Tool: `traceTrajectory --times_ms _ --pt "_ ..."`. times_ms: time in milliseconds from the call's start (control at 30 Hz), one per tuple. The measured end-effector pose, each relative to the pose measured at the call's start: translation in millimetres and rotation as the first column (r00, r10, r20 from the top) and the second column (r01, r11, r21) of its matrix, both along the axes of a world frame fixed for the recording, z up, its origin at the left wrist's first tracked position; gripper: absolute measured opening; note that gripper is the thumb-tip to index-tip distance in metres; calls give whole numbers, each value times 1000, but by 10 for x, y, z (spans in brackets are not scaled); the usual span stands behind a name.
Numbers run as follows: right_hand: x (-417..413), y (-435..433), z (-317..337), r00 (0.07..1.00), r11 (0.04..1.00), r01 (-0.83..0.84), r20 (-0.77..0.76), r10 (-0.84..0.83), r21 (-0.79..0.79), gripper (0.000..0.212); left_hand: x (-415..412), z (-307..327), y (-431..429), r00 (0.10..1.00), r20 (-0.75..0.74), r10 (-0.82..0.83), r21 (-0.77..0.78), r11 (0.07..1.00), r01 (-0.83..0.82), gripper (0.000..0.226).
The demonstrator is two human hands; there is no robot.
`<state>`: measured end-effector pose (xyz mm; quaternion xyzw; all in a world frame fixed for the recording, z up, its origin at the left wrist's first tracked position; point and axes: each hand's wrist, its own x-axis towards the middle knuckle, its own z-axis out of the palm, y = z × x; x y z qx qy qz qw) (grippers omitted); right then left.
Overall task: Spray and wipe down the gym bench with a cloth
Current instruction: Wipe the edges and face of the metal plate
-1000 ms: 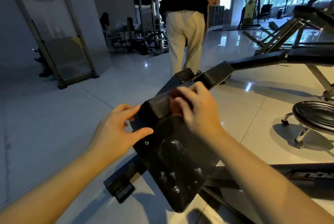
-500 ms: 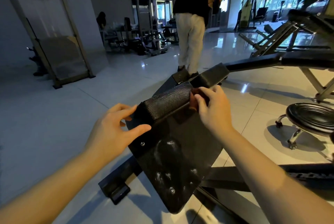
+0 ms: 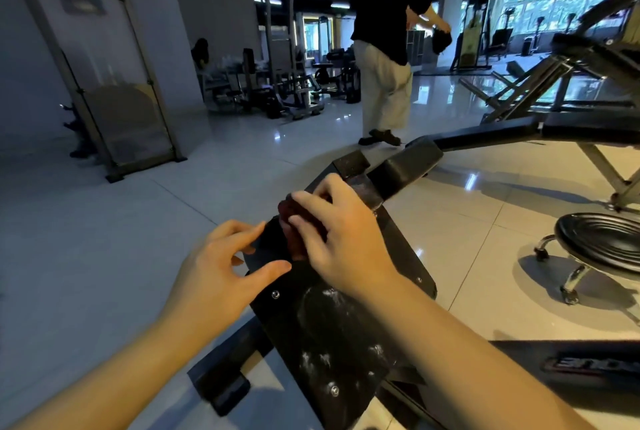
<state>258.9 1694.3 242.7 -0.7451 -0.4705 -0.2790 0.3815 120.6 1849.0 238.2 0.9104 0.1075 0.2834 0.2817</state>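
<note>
Right hand [image 3: 341,239] grips a bunched dark red cloth [image 3: 295,246] against the black bench [image 3: 332,332], just beside the loosely spread left hand [image 3: 221,273] steadying its edge; so small a wad may miss whitish smears [image 3: 322,357] below the right wrist.

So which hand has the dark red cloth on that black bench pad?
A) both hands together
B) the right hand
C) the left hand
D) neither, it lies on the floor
B: the right hand has its fingers curled over the dark red cloth on the bench pad, while the left hand only touches the pad's edge and holds no cloth.
</note>
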Motion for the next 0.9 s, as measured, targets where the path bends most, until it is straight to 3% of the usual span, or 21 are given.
traceTrajectory --times_ms 67,133,333,433,600,700,800,900 --pt "210 -76 -54 1000 998 17 -16 -16 66 35 3 -3 -1 1000 0 5 8 1000 -5 74" --pt "530 -178 -120 984 977 147 -119 -129 155 35 22 -16 1 1000 5 15 11 1000 -15 76" --pt "884 -188 -143 873 904 402 -359 -330 146 37 21 -17 -31 1000 6 15 -6 1000 -15 76" --pt "520 -123 -109 897 916 378 -299 -326 135 35 26 -13 -38 1000 13 21 -15 1000 -21 70" --pt "-302 -157 -164 997 997 34 -67 -30 67 32 29 -12 -12 1000 18 -20 0 1000 20 62" --pt "-107 -265 -192 996 998 65 64 -63 -27 35 38 13 59 1000 0 -24 11 1000 24 67" --pt "515 -478 -294 952 962 271 -147 -268 5 31 55 8 103 999 -20 -34 4 999 34 74" --pt "972 -716 -423 754 885 458 -489 -438 -87 22 18 -13 88 998 -26 -49 19 999 50 72"
